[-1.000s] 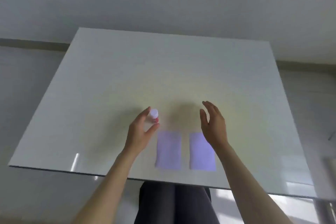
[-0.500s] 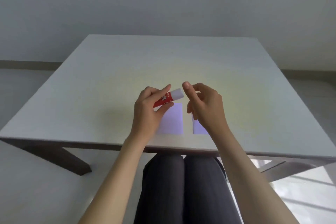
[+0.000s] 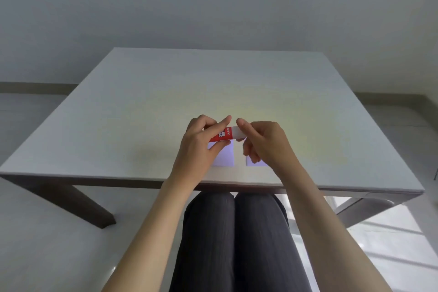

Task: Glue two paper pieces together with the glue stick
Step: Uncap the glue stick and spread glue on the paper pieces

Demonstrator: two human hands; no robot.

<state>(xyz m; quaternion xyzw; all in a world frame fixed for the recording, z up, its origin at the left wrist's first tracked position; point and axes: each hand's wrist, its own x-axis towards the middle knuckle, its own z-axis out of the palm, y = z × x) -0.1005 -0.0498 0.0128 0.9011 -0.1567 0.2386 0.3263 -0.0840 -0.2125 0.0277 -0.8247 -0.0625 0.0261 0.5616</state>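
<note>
The glue stick (image 3: 222, 135) has been lifted off the bench (image 3: 142, 106) and is now held in the air, lying roughly level, above the near edge. A second ago it stood upright on the bench with the left hand (image 3: 198, 147) just closing around it; half a second ago it was carried by that hand alone. Now the right hand (image 3: 263, 143) has been brought in as well. The left grip is closed around the red body, and the right grip is pinched on the white cap (image 3: 239, 132) between thumb and forefinger. From this it is judged that the cap is about to be pulled off, so no glue has yet been applied.

The two pale purple paper pieces lie flat near the near edge, side by side and apart: the left piece (image 3: 225, 155) partly hidden by the left hand, the right piece (image 3: 252, 161) mostly hidden by the right hand.

On the red label, white letters can be read in part: "UE" and "CK", taken as "GLUE STICK", with a smaller word beside them too blurred to settle.
</note>
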